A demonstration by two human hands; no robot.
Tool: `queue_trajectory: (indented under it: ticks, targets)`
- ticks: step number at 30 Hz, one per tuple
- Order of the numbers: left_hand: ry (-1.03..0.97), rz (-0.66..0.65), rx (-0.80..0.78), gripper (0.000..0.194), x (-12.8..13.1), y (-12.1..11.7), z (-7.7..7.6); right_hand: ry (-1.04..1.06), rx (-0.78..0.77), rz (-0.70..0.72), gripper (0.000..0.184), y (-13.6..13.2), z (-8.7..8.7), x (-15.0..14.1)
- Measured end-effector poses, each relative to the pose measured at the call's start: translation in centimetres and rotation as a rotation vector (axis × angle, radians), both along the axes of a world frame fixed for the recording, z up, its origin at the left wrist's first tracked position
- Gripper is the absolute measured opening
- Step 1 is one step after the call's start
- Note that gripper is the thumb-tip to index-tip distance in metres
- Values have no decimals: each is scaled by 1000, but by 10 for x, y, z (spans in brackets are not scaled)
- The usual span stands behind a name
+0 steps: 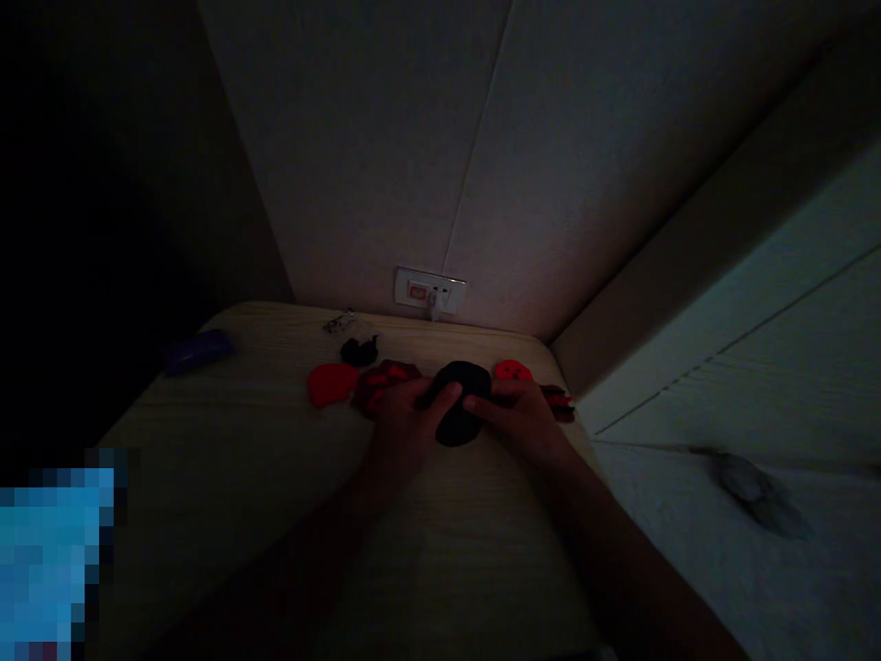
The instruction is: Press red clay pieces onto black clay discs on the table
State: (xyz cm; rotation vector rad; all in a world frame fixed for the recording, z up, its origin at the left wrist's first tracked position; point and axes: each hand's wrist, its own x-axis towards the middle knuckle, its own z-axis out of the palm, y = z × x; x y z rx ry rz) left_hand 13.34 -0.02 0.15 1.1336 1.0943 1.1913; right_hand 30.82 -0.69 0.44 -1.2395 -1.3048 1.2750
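Note:
A flat, oval black piece that looks like modelling clay (460, 428) is held just above the table between both hands. My left hand (405, 422) grips its left edge with the thumb on top, and my right hand (529, 424) pinches the right side in the same way. Left of the hands lie a plain red flattened piece (330, 385) and a dark red piece with brighter red patches (383, 386), partly covered by my left hand. Beyond my right hand are a red disc with dark dots (513, 370) and a red and black striped piece (561, 402).
On the light wooden table (303, 487), an irregular black lump (360, 351) and a crumpled clear wrapper (340, 321) lie near the back. A purple packet (198, 352) sits at the left edge. A wall socket (430, 291) is behind. The room is dim.

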Motion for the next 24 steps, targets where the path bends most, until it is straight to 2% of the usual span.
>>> queue_trajectory:
  ticks: [6,12,19,24]
  targets:
    - [-79,-5,-32,27,0,1,4,81,11,-74,28,-2,7,-3]
    - [-94,20,-69,19,-2,0,7,117,-33,-45,37,-1,6,-7]
    - [-105,-39,-73,29,1,0,0,108,-7,-90,32,-3,6,-7]
    - [-67,-45,-26,26,-1,1,-2,108,-24,-67,32,-3,4,-8]
